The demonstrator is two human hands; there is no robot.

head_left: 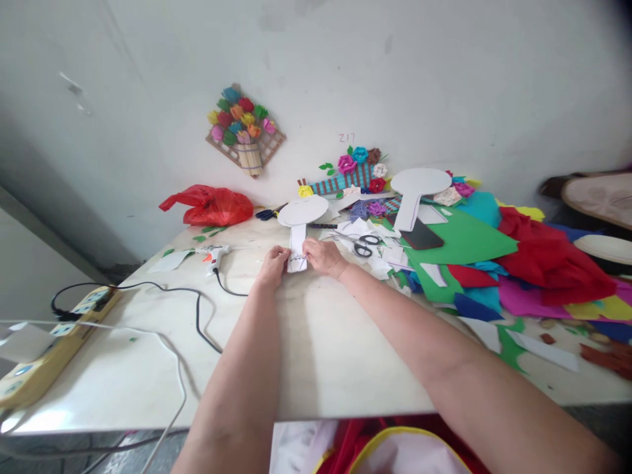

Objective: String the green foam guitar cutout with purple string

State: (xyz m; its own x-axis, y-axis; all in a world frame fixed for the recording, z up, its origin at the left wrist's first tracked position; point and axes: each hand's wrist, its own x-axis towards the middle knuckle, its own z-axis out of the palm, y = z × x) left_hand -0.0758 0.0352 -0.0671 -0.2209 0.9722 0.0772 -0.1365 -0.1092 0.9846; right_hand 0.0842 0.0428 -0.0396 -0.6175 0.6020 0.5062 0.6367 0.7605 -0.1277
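A white paddle-shaped cutout [303,211], with a round head and a straight handle, lies on the table in front of me. My left hand [274,264] pinches the handle's left edge near its lower end. On the opposite edge, my right hand [323,257] grips it with bent fingers. Purple marks show on the handle between the hands. A second white paddle-shaped cutout [419,183] rests on the pile to the right. Black-handled scissors [364,246] lie just right of my right hand. Left of my left hand is a white glue gun [216,255].
A yellow power strip [54,342] with cables runs along the table's left side. A red plastic bag [212,205] sits at the back. Coloured sheets, such as green [459,237] and red [548,257], and white scraps cover the right side. Paper flowers [358,161] stand against the wall.
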